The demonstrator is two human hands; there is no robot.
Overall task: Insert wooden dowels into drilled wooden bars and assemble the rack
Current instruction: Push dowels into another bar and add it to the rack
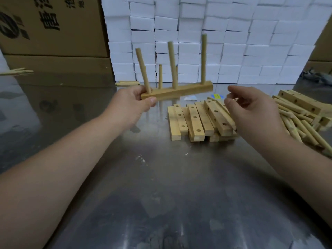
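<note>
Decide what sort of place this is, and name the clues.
Probably a workshop's packing room: white boxes stacked high, big cardboard cartons, and heaps of drilled bars and dowels on a metal table.

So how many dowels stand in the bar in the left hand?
4 in the bar: left-end dowel, short dowel beside it, middle dowel, right dowel. More may hide behind them.

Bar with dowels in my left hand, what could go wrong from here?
The left hand grips the drilled bar only by one end, so it could tip or slip. The leftmost dowel leans, perhaps not fully seated, and may fall out. The right hand could knock the stacked bars below it.
</note>
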